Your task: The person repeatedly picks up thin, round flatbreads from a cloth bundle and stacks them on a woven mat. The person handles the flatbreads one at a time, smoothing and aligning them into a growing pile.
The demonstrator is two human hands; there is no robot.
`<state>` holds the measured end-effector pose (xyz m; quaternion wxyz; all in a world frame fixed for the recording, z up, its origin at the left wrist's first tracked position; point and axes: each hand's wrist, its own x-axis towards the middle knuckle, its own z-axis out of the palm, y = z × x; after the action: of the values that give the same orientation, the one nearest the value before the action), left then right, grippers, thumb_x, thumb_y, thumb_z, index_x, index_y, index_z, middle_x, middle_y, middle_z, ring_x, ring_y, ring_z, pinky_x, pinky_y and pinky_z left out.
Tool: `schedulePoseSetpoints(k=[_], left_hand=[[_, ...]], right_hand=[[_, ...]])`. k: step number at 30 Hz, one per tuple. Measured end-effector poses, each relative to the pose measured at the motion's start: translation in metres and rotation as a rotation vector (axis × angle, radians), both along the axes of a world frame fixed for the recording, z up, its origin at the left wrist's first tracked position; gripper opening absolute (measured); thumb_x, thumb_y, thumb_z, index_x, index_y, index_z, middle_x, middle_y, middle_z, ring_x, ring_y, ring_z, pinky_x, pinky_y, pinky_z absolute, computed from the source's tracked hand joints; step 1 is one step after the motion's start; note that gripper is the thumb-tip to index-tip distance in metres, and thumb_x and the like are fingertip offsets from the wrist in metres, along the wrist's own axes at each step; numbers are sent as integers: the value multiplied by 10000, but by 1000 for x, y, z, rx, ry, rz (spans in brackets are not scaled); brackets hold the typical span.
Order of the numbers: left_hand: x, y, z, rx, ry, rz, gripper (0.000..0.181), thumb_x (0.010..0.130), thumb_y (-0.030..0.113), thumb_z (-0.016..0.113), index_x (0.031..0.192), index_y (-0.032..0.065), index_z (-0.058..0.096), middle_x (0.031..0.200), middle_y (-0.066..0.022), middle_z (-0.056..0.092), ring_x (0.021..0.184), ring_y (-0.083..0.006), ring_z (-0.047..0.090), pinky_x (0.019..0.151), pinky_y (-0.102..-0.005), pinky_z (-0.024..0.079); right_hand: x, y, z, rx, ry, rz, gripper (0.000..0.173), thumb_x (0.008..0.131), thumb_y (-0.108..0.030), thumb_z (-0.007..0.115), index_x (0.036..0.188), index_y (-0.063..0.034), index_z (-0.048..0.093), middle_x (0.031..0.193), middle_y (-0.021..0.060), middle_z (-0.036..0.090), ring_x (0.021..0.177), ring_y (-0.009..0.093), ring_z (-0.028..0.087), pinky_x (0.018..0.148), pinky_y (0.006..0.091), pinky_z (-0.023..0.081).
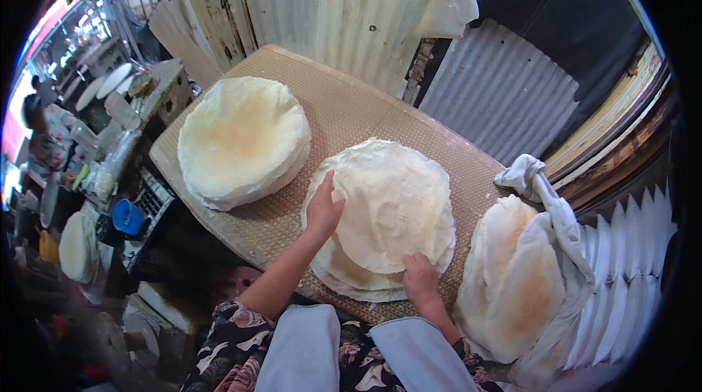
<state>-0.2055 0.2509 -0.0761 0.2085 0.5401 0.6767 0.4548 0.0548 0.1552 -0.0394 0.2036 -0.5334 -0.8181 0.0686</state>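
Two stacks of thin round flatbreads lie on a woven-textured tabletop [351,112]. Over the nearer stack [340,277] lies a pale, wrinkled flatbread sheet [392,200], shifted off the stack's centre. My left hand [324,208] is at this sheet's left edge, fingers extended and thumb apart; nothing is seen held in it. With curled fingers, my right hand [421,277] pinches the sheet's lower right edge. The taller stack [244,137], browned at its middle, stands at the upper left, touched by neither hand.
Folded browned flatbreads [521,288] lie in a white cloth [565,222] at the right, beside rows of white stacked pieces [614,288]. Corrugated sheets [493,90] stand behind the table. Far left, another person [52,134] is at a cluttered bench, near a blue plastic cup [128,216].
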Motion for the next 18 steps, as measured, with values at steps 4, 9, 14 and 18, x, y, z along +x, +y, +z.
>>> schedulePoseSetpoints(k=[4, 9, 14, 18], left_hand=[[-2, -17, 7, -182, -395, 124, 694, 754, 134, 677, 1376, 47, 381, 823, -105, 614, 711, -219, 595, 696, -347, 480], [0, -37, -43, -228, -658, -9, 311, 748, 44, 628, 1052, -10, 585, 780, -58, 619, 666, -149, 578, 605, -291, 464], [6, -55, 1, -275, -1048, -31, 185, 771, 11, 583, 953, 34, 606, 818, -28, 629, 653, -110, 574, 549, -232, 431], [4, -73, 2, -217, -1227, -75, 209, 798, 19, 570, 1004, 46, 594, 837, -29, 631, 666, -107, 587, 563, -225, 445]], right_hand=[[4, 4, 2, -19, 9, 24, 57, 724, -19, 498, 743, -71, 513, 774, 121, 521, 762, 336, 549, 636, 430, 473], [6, 2, 9, -130, -139, 177, 125, 696, -68, 582, 816, -55, 548, 825, 128, 547, 800, 332, 558, 688, 442, 465], [-37, 5, 66, -35, 2, 411, 460, 665, -117, 651, 1101, -20, 543, 992, 151, 556, 908, 311, 544, 785, 423, 452], [-89, 7, 31, 93, -57, 411, 491, 702, -119, 637, 1162, 7, 516, 1041, 158, 565, 948, 304, 555, 782, 400, 461]])
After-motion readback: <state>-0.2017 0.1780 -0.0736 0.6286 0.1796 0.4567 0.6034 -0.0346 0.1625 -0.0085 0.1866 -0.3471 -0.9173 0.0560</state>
